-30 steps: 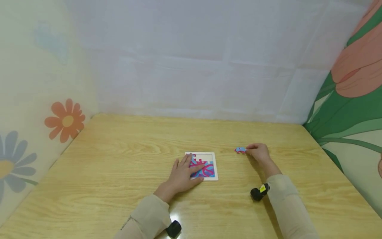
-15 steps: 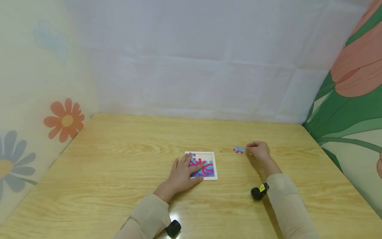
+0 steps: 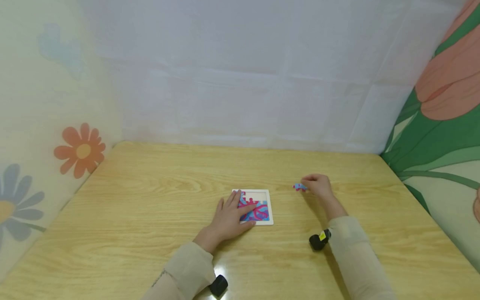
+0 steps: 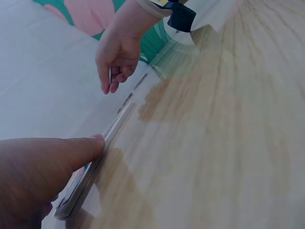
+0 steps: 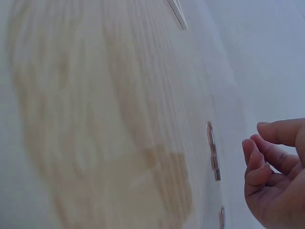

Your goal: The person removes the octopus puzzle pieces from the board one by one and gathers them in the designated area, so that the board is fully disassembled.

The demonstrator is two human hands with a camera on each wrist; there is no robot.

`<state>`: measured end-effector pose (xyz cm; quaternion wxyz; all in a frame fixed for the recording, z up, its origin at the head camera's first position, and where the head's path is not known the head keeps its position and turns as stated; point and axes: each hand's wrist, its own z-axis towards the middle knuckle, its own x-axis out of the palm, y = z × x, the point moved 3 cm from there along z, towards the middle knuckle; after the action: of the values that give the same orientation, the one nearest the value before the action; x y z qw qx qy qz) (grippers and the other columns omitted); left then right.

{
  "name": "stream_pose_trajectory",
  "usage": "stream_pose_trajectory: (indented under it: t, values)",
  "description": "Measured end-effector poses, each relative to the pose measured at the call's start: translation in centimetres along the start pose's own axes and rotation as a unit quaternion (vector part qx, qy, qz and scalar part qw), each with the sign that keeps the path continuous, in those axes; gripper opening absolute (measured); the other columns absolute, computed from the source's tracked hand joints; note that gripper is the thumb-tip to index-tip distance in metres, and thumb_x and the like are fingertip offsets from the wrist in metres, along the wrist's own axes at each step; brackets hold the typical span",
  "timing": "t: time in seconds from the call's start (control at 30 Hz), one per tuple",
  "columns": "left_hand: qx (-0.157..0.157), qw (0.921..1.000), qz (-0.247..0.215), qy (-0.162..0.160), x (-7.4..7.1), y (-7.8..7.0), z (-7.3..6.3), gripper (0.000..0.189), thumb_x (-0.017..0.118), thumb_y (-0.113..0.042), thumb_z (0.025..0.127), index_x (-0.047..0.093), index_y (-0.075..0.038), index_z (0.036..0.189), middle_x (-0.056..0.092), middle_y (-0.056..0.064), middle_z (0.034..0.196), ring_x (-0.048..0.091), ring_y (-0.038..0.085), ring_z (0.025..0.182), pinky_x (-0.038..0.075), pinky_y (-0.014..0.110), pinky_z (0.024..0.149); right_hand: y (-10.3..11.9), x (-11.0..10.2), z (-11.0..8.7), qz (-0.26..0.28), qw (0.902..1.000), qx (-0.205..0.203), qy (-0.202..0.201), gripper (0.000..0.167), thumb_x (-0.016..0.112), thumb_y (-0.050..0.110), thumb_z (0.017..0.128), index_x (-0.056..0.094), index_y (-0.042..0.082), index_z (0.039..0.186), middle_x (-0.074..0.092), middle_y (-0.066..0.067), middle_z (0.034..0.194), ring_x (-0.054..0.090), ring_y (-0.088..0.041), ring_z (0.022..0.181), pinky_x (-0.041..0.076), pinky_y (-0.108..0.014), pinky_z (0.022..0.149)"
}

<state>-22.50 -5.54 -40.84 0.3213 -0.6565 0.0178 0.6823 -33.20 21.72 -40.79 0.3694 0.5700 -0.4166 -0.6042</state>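
My left hand (image 3: 229,218) rests on the left side of a small square puzzle tray (image 3: 271,210), its fingers spread over the pink and blue puzzle pieces (image 3: 262,213). In the left wrist view, the left thumb (image 4: 86,150) lies along the tray's edge. Bare board shows along the tray's upper part. To the right of the tray lies a loose blue and pink puzzle piece (image 3: 298,187), with my right hand (image 3: 318,185) just over its right end. The right wrist view shows this hand's fingers loosely bent with nothing between them, above two thin pieces (image 5: 213,151) seen edge-on.
A wood-grain table (image 3: 150,233) spreads under both hands. White sheeting (image 3: 232,83) hangs behind it, and flower-painted panels (image 3: 80,151) stand at the left and right. Black wrist cameras (image 3: 218,286) hang beside both sleeves.
My right hand drew back from the loose puzzle piece, which turned slightly, then came left over its right end. The left hand stays on the tray.
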Motion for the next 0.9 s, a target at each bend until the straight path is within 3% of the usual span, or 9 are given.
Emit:
stream_pose_trajectory:
  t: [0.03, 0.13, 0.23, 0.37, 0.47, 0.6, 0.77, 0.87, 0.9]
  values:
    - [0.002, 1.0000, 0.002, -0.002, -0.1, 0.0, 0.0, 0.048, 0.054, -0.044, 0.080, 0.049, -0.023, 0.124, 0.017, 0.024, 0.137, 0.009, 0.036, 0.126, 0.006, 0.057, 0.094, 1.1, 0.3, -0.7, -0.023, 0.9995, 0.022, -0.005, 0.023, 0.062, 0.007, 0.078, 0.059, -0.011, 0.093, 0.060, -0.016, 0.081, 0.055, -0.016, 0.062, 0.045, -0.027, 0.056]
    - [0.005, 1.0000, 0.003, -0.006, -0.3, -0.1, 0.1, 0.048, 0.055, -0.042, 0.080, 0.050, -0.022, 0.123, 0.018, 0.024, 0.137, 0.010, 0.037, 0.125, 0.007, 0.057, 0.094, 1.8, 1.0, -1.0, -0.003, 0.9999, 0.008, 0.010, 0.021, 0.061, 0.004, 0.078, 0.059, -0.011, 0.093, 0.061, -0.017, 0.081, 0.056, -0.017, 0.062, 0.046, -0.027, 0.056]
    - [0.007, 0.9999, 0.006, -0.005, -0.3, -0.1, 0.1, 0.048, 0.055, -0.041, 0.080, 0.051, -0.021, 0.123, 0.020, 0.024, 0.136, 0.012, 0.038, 0.125, 0.008, 0.058, 0.093, -2.0, 1.6, 2.0, 0.064, 0.9962, -0.050, 0.033, 0.012, 0.064, 0.005, 0.075, 0.064, -0.004, 0.082, 0.062, -0.012, 0.071, 0.056, -0.016, 0.056, 0.045, -0.023, 0.048]
    - [0.011, 0.9998, 0.015, -0.002, -0.4, 0.0, 0.3, 0.048, 0.056, -0.041, 0.080, 0.051, -0.020, 0.122, 0.023, 0.023, 0.135, 0.016, 0.037, 0.124, 0.010, 0.058, 0.093, -5.8, 2.4, 5.5, 0.087, 0.9927, -0.066, 0.051, 0.010, 0.067, 0.011, 0.074, 0.067, 0.003, 0.080, 0.062, -0.010, 0.067, 0.057, -0.018, 0.055, 0.043, -0.025, 0.046]
    - [0.011, 0.9997, 0.022, 0.002, -0.5, 0.0, 0.4, 0.048, 0.056, -0.042, 0.079, 0.052, -0.020, 0.122, 0.025, 0.022, 0.135, 0.017, 0.036, 0.124, 0.010, 0.058, 0.093, -1.8, 2.8, 2.4, 0.026, 0.9991, -0.012, 0.030, 0.016, 0.064, 0.010, 0.077, 0.064, -0.003, 0.087, 0.062, -0.011, 0.071, 0.056, -0.020, 0.060, 0.041, -0.028, 0.050]
    - [0.009, 0.9993, 0.033, 0.012, -0.7, -0.1, 0.6, 0.050, 0.056, -0.043, 0.079, 0.051, -0.020, 0.123, 0.025, 0.021, 0.135, 0.017, 0.037, 0.124, 0.011, 0.058, 0.093, 3.3, 3.2, -1.8, 0.015, 0.9995, 0.004, 0.028, 0.015, 0.060, 0.003, 0.078, 0.061, -0.008, 0.088, 0.057, -0.007, 0.064, 0.051, -0.014, 0.055, 0.038, -0.022, 0.048]
    - [0.008, 0.9990, 0.035, 0.027, -1.0, -0.4, 0.5, 0.051, 0.057, -0.041, 0.079, 0.050, -0.017, 0.124, 0.026, 0.021, 0.135, 0.018, 0.037, 0.123, 0.011, 0.057, 0.093, -1.5, 4.3, 2.0, 0.061, 0.9940, -0.074, 0.051, 0.010, 0.068, 0.015, 0.074, 0.067, 0.007, 0.080, 0.057, -0.002, 0.063, 0.048, -0.011, 0.050, 0.036, -0.022, 0.041]
    - [0.014, 0.9987, 0.032, 0.035, -1.1, -0.6, 0.2, 0.054, 0.058, -0.040, 0.079, 0.048, -0.015, 0.125, 0.027, 0.021, 0.135, 0.020, 0.035, 0.124, 0.010, 0.057, 0.093, -3.6, 5.0, 3.7, 0.043, 0.9967, -0.053, 0.044, 0.016, 0.071, 0.020, 0.072, 0.068, 0.008, 0.082, 0.060, -0.006, 0.069, 0.051, -0.016, 0.056, 0.040, -0.028, 0.045]
    - [0.018, 0.9985, 0.034, 0.038, -1.2, -0.6, 0.1, 0.055, 0.057, -0.041, 0.079, 0.046, -0.015, 0.126, 0.027, 0.020, 0.135, 0.020, 0.035, 0.124, 0.010, 0.058, 0.093, -4.2, 5.3, 4.2, 0.054, 0.9950, -0.070, 0.046, 0.014, 0.071, 0.020, 0.072, 0.068, 0.010, 0.081, 0.060, -0.005, 0.068, 0.051, -0.015, 0.054, 0.040, -0.026, 0.043]
